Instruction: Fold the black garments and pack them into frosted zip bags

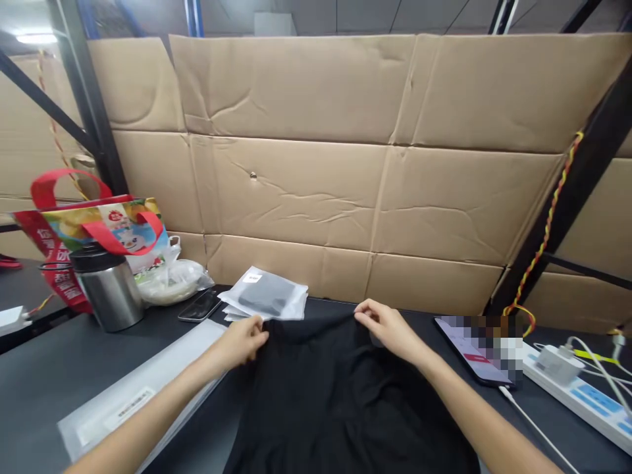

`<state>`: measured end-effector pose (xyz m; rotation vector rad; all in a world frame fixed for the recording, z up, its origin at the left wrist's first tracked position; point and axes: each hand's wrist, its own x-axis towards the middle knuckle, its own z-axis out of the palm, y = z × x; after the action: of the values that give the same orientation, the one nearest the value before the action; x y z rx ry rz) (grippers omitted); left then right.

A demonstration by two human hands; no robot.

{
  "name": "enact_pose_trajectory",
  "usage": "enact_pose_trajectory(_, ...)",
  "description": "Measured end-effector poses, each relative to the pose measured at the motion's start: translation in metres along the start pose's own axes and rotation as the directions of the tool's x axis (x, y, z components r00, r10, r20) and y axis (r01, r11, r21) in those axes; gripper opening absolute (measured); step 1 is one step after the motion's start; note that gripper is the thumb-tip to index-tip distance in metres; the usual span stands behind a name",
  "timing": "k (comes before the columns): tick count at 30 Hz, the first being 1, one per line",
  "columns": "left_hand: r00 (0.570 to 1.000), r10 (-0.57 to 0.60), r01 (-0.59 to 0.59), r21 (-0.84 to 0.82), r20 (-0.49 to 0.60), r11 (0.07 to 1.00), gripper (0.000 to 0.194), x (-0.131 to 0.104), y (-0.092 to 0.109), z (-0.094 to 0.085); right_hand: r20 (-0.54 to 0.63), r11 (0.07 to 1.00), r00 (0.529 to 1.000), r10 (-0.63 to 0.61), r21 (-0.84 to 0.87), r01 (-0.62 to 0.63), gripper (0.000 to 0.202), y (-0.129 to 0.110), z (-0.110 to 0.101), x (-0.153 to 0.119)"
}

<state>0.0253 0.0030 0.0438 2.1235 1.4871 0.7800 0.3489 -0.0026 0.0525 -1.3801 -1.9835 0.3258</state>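
A black piece of clothing point(326, 395) spreads over the dark table toward me, its kind not clear. My left hand point(247, 339) pinches its far left corner. At the far right corner, my right hand point(385, 322) grips the same cloth between thumb and fingers. Between the two hands the far edge sags slightly, and folds run across the right part. Just beyond my left hand lies a small stack of clear plastic packets point(264, 293) with dark contents. Under my left forearm lies a long frosted plastic bag point(143, 395) with a barcode label.
On the left stand a steel bottle point(111, 289), a red-handled shopping bag point(113, 224) and a white plastic bag point(172, 282), near a dark phone point(200, 306). A lit phone point(474, 349) and a power strip point(582, 388) with cables lie right. A cardboard wall point(296, 191) closes the back.
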Motion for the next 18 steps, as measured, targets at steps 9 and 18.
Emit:
enact_pose_trajectory(9,0.886,0.404,-0.463,0.425,0.226,0.778,0.051,-0.039,0.005,0.043,0.272,0.973,0.956,-0.113,-0.165,0.162,0.049,-0.008,0.036,-0.070)
enact_pose_trajectory(18,0.892,0.348,-0.448,0.469,0.288,0.761,0.056,-0.050,0.019,0.034,0.235,0.909,0.964,0.126,-0.417,-0.017,0.061,0.056,0.013,-0.081)
